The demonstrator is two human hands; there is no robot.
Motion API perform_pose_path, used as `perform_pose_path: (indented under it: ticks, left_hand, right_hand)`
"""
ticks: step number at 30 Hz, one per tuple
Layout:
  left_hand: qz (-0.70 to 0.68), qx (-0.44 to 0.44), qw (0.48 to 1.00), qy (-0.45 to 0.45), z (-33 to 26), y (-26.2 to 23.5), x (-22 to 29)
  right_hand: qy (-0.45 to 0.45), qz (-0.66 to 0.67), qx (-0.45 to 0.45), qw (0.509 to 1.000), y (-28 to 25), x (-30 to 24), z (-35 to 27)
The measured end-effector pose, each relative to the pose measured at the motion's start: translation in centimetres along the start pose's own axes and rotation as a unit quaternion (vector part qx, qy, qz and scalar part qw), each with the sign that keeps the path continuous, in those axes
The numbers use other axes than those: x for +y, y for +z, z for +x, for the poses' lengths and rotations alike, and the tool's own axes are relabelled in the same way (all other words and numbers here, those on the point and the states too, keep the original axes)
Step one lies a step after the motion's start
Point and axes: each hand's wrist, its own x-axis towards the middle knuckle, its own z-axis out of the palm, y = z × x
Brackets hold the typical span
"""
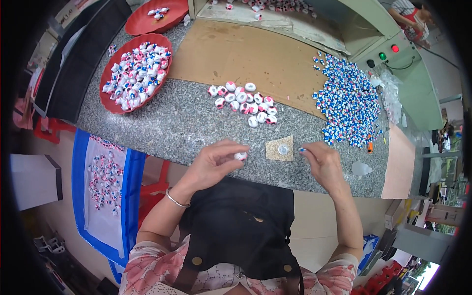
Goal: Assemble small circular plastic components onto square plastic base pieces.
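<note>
My left hand pinches a small rounded white piece between thumb and fingertips, just above the front of the speckled stone worktop. Across from it, my right hand holds a tiny blue piece in its fingertips; its exact kind is too small to make out. Between the hands lies a beige square pad bearing a small clear round dish. Beyond the pad sits a loose cluster of white rounded pieces with pink parts and dark openings.
A heap of tiny blue-and-white pieces covers the right side, partly on brown cardboard. At left stands a red bowl of finished-looking pieces, with another red bowl behind. A green-grey machine borders the back; a blue tray stands lower left.
</note>
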Motion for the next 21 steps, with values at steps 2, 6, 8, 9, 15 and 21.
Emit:
perform_pose_path:
  ticks: [2, 6, 8, 9, 15, 21]
  left_hand:
    - [0.032, 0.002, 0.999, 0.004, -0.3, 0.1, 0.1]
    - [-0.005, 0.009, 0.999, 0.036, 0.2, 0.5, 0.5]
    - [0.061, 0.013, 0.997, 0.052, 0.3, 0.8, 0.7]
    - [0.033, 0.017, 0.998, 0.054, 0.4, 1.1, 0.6]
    - [-0.030, 0.044, 0.998, 0.021, 1.5, 2.2, -0.9]
    - [0.045, 0.082, 0.992, 0.083, 2.9, 4.2, -2.2]
  right_hand:
    - [-0.048, -0.024, -0.019, 0.998, 0.6, -1.7, 0.9]
    - [-0.135, -0.101, -0.074, 0.983, 1.2, -2.5, 2.1]
    - [-0.146, -0.113, -0.092, 0.979, 1.7, -2.1, 2.3]
    - [-0.156, -0.126, -0.108, 0.974, 1.8, -2.0, 2.3]
    - [-0.129, -0.100, -0.087, 0.983, 1.3, -2.4, 2.1]
    - [-0.040, 0.024, 0.020, 0.999, 1.8, -2.1, 1.0]
